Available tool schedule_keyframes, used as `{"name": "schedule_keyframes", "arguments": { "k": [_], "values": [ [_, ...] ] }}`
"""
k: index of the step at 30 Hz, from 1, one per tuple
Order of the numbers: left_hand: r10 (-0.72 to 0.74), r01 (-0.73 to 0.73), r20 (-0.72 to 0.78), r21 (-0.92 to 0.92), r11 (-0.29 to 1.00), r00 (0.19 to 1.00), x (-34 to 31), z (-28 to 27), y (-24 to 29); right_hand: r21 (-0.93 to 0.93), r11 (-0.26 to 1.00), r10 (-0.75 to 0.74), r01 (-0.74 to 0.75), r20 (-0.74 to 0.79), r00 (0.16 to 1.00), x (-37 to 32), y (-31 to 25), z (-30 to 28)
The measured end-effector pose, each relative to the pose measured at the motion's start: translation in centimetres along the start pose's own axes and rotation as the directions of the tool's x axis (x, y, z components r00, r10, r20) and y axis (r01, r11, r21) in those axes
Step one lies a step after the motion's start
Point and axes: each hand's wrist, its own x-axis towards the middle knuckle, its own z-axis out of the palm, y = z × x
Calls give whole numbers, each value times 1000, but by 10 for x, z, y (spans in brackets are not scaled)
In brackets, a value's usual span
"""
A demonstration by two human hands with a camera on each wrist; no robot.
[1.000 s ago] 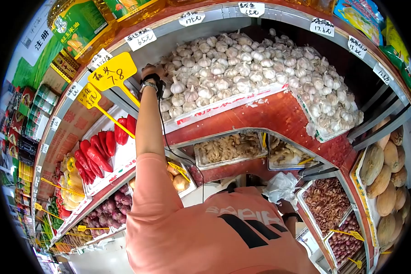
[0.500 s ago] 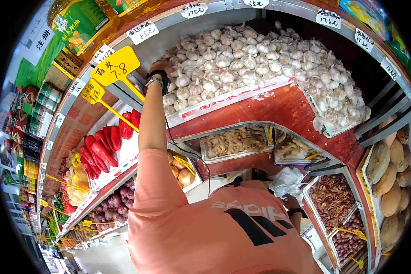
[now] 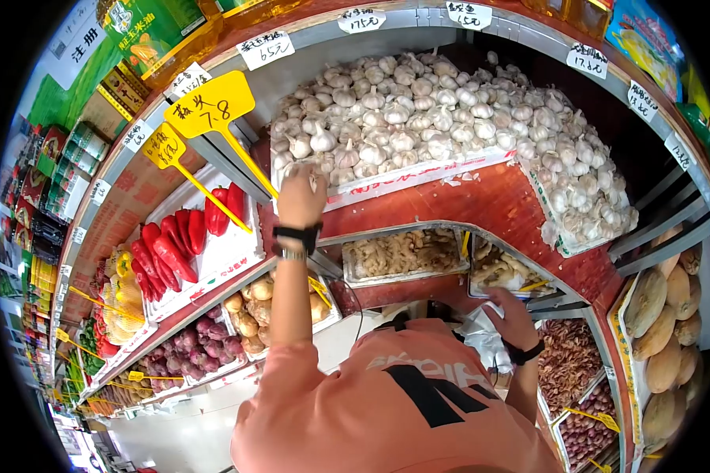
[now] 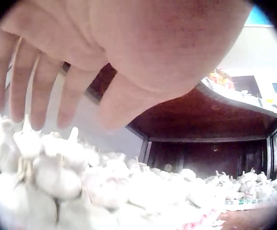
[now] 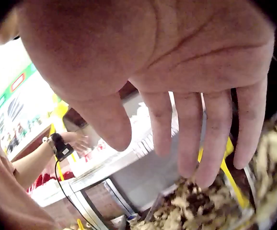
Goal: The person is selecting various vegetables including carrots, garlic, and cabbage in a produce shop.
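Observation:
My left hand is over the near left edge of the garlic tray. In the left wrist view the fingers hang apart above white garlic bulbs, with nothing held. My right hand is beside a clear plastic bag; whether they touch I cannot tell. Its fingers reach out straight and hold nothing in the right wrist view, with ginger beyond them. A heap of garlic fills the trays on the red shelf.
A yellow price sign on a stalk leans left of my left hand. Red peppers, onions and purple onions lie at left. A ginger tray sits below the shelf; squashes are at right.
My left hand has drawn back from the garlic tray's far left side to its near edge. My right hand has risen from beside the plastic bag into fuller view.

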Motion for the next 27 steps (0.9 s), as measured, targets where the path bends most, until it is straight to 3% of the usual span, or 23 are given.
{"name": "schedule_keyframes", "arguments": {
  "k": [1,2,7,13,18,20,21,23,26,27],
  "values": [
    [-18,18,48,-4,1000,999,-17,2,-1,-144,984,-115,108,-44,992,14,-25,-15],
    [23,-24,-14,-30,999,1000,-37,14,-11,-290,934,-236,208,-67,969,29,-51,-29],
    [62,-57,-115,45,997,991,-81,8,1,-309,827,-456,469,119,882,106,-137,-62],
    [-40,33,-101,-72,997,994,-79,5,-2,-399,575,-695,714,222,684,240,-210,-62],
    [-137,119,-109,-153,981,985,-73,4,-10,-550,474,-619,688,348,704,391,-219,-35],
    [-192,169,-142,-155,973,971,-71,8,-13,-624,451,-517,638,401,757,453,-191,-12],
    [-227,205,-137,-159,966,964,-71,12,-16,-680,507,-337,530,410,848,459,-195,-3],
    [-293,263,-193,-164,951,936,-66,16,-14,-653,564,-340,505,374,863,483,-171,15],
    [-340,329,-92,-110,938,936,-52,7,-14,-603,594,-406,532,346,846,500,-155,25],
    [-312,299,-158,-96,949,937,-48,11,-18,-590,596,-418,544,350,838,503,-154,27]
  ]
}}
